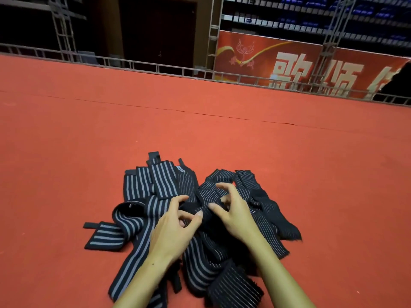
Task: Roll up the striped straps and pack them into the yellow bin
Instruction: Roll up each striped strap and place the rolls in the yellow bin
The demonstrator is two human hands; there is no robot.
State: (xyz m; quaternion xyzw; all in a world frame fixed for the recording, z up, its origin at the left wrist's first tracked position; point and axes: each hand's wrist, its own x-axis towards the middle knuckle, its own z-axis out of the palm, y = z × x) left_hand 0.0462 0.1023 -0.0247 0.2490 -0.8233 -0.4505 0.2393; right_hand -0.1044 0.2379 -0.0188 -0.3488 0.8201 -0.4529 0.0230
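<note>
A heap of black straps with grey stripes [155, 187] lies on the red carpet in front of me. Some have broad stripes, others thin ones. Between my hands sits a partly rolled thin-striped strap [198, 210]. My left hand [175, 227] pinches its near end with curled fingers and thumb. On the other side, my right hand [233, 210] curls its fingers over the same roll. A flat broad-striped strap [106, 237] lies at the left of the heap. No yellow bin is in view.
The red carpet [222, 134] stretches wide around the heap, with a seam line across it. A metal truss rail [155, 68] borders its far edge. Beyond stand a red banner [300, 63] and dark rows of seats.
</note>
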